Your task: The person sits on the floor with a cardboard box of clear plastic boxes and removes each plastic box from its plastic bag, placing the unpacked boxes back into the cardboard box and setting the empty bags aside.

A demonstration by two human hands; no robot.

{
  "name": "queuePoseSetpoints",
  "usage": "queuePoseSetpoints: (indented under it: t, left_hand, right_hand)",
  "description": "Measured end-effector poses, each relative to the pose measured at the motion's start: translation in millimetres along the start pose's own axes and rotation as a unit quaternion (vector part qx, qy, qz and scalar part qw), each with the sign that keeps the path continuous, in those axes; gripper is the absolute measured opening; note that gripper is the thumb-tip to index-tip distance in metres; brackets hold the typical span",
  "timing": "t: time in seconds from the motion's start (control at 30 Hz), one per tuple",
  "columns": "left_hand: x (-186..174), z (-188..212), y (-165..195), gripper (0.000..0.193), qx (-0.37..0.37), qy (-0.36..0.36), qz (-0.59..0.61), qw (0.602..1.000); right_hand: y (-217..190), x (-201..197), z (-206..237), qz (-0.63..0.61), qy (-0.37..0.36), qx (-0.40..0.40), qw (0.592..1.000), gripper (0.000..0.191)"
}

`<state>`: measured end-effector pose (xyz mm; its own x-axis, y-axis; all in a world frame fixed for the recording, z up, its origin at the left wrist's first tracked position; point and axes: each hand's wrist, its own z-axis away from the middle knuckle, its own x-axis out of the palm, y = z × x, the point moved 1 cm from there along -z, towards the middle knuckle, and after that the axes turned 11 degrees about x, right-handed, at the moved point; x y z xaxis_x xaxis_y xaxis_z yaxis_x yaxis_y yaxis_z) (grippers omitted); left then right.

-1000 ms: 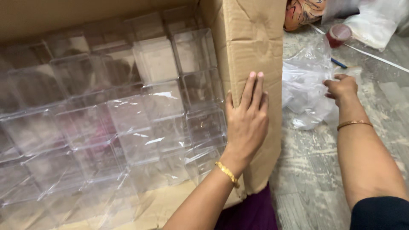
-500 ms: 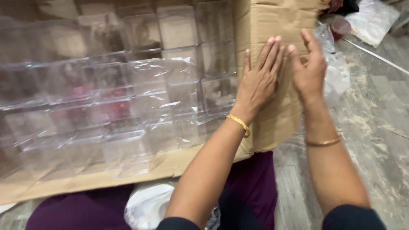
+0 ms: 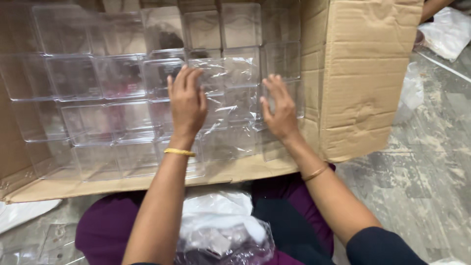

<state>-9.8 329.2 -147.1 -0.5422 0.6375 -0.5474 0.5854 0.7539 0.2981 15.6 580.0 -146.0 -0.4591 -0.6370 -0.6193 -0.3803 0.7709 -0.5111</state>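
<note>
I have both hands, left hand [image 3: 187, 105] and right hand [image 3: 279, 109], spread open and flat against the plastic-wrapped clear boxes [image 3: 230, 93] stacked inside the cardboard carton [image 3: 363, 83]; they look light, slick and crackable, best gripped by their edges.

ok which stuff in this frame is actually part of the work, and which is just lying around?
In use:
- left hand and right hand, both flat on the clear plastic boxes
- crinkled plastic wrap between the hands
- cardboard carton holding the boxes

Lying about:
- bag of clear plastic on the lap
- white plastic bag on the floor, top right
</note>
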Motion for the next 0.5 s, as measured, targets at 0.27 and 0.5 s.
queuePoseSetpoints:
  t: [0.27, 0.5]
  left_hand:
    - [-19.1, 60.4, -20.8, 0.032, -0.003, -0.01, 0.007, 1.0]
    - [-12.9, 63.1, -20.2, 0.024, -0.041, -0.027, -0.076, 0.996]
  right_hand:
    - [-18.1, 69.9, -53.8, -0.027, -0.005, -0.04, 0.999, 0.032]
    - [-14.9, 113.7, -91.6, 0.154, -0.001, -0.033, 0.988, 0.039]
